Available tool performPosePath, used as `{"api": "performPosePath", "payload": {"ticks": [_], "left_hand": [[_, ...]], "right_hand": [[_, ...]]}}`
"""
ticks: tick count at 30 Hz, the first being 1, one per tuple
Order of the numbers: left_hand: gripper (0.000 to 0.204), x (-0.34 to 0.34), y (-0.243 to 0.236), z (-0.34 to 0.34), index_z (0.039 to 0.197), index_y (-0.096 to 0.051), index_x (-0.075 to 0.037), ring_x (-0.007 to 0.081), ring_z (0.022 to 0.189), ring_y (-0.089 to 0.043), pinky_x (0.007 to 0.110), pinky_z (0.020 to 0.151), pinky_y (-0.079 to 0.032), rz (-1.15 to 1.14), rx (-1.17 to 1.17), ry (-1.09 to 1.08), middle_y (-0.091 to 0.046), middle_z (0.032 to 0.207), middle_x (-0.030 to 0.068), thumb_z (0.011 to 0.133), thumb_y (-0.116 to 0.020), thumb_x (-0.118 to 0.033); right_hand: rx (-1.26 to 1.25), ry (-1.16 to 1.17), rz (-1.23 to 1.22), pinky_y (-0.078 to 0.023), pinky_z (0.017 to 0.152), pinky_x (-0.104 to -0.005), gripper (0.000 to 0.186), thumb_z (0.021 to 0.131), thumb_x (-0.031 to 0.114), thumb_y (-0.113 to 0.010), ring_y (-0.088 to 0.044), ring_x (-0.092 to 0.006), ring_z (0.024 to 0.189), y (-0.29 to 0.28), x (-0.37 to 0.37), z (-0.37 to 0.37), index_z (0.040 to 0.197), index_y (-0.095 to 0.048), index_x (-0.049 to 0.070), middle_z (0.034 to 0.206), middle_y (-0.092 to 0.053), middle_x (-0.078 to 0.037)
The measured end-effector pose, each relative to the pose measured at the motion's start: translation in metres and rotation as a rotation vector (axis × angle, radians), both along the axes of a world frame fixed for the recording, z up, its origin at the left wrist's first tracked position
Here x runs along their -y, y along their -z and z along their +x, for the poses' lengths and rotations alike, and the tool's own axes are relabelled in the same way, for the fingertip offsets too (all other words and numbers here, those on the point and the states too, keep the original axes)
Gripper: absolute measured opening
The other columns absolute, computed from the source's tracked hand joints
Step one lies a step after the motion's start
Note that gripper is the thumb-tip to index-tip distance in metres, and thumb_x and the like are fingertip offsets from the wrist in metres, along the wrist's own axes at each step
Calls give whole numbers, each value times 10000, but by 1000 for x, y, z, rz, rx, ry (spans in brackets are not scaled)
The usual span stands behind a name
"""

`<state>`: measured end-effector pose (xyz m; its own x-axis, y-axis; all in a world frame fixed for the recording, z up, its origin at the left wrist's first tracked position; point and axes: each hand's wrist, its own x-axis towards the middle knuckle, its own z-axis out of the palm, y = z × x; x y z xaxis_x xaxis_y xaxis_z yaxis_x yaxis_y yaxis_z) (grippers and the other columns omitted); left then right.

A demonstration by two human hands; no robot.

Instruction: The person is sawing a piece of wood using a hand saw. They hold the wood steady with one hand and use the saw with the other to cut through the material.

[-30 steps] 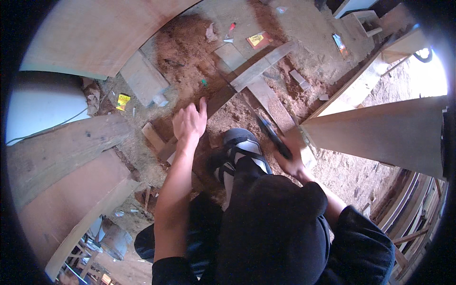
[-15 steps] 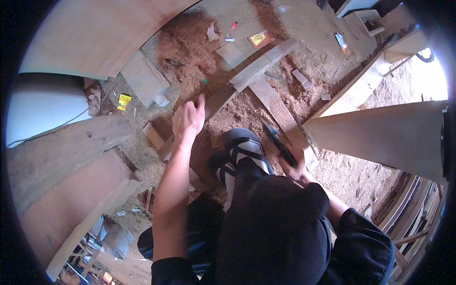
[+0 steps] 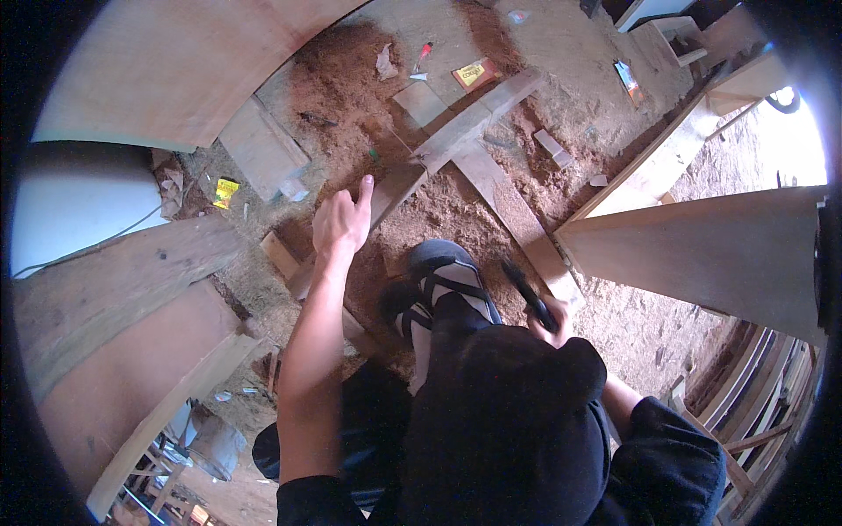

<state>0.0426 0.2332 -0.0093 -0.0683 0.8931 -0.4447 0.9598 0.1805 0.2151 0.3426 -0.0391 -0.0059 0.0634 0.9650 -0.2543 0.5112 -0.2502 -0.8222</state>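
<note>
My left hand (image 3: 340,219) rests closed on a long wooden plank (image 3: 396,195), fingers curled and thumb stretched out along it. The plank slants from beside my left wrist up to the far right, where a paler length of wood (image 3: 482,114) continues its line. My right hand (image 3: 554,323) is wrapped round a black-handled tool (image 3: 524,287) beside my right knee. The tool's working end is hard to make out. Between my hands are my feet in dark strapped sandals (image 3: 447,273). A second board (image 3: 509,206) runs beneath the paler wood toward my right hand.
Reddish sawdust (image 3: 338,88) covers much of the ground. A small wood block (image 3: 553,147), a yellow packet (image 3: 224,193), an orange-and-yellow packet (image 3: 474,74) and a red-handled tool (image 3: 424,54) lie about. Large panels (image 3: 167,70) and a wide board (image 3: 693,241) flank me; stacked strips (image 3: 763,386) stand at lower right.
My right hand has shifted slightly right with the tool, whose metallic front part showed earlier and is now lost to view. My left hand has moved a little left, still at the plank.
</note>
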Motion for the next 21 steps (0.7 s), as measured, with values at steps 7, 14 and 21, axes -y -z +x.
{"api": "performPosePath", "payload": {"ticks": [7, 14, 21], "left_hand": [[858, -10, 4, -10, 1041, -675, 54, 433, 1033, -626, 496, 916, -483, -49, 26, -31, -644, 1044, 312, 921, -277, -696], [860, -13, 2, -8, 1017, -670, 84, 446, 1019, -625, 497, 897, -490, -26, 9, 4, -637, 1022, 333, 929, -286, -680], [794, -7, -1, -5, 1050, -677, 43, 441, 997, -632, 495, 887, -494, -21, -22, 9, -648, 1003, 315, 942, -300, -647]], "right_hand": [[-71, 68, 84, -378, 504, -396, 142, 685, 96, -611, -474, -281, 504, 9, 2, -5, 779, -582, -7, 624, -511, -137], [-137, 136, -91, -442, 521, -337, 169, 682, 98, -616, -535, -220, 530, -38, -22, -5, 804, -637, -17, 634, -578, -128], [17, 187, -13, -455, 520, -314, 144, 729, 116, -619, -562, -191, 532, -64, -37, 9, 795, -660, -6, 634, -603, -104]]}}
